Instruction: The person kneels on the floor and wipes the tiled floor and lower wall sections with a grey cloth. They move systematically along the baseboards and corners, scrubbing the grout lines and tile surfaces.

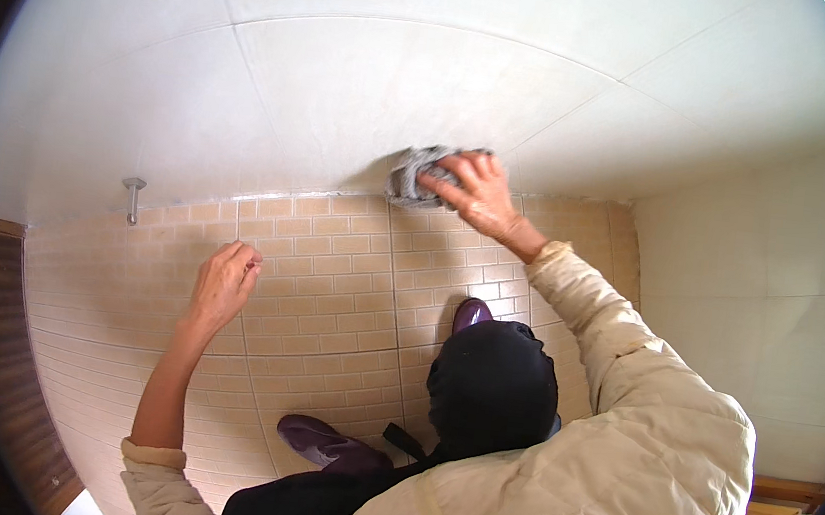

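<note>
A crumpled grey cloth [411, 180] is bunched under the fingers of my right hand [481, 195], against the low part of a white tiled wall [399, 98]. The hand is slightly blurred, and its palm side is hidden. To the left, my left hand [223, 283] hangs over the tan floor, away from the wall, with its fingers curled in. Nothing shows in that hand.
Tan brick-pattern tiles cover the floor [327, 279]. A metal doorstop [133, 199] juts out at the left. Brown wood [9, 366] borders the floor on the left. Purple boots [318, 440] are beneath me. Wooden furniture [777, 514] stands at the lower right.
</note>
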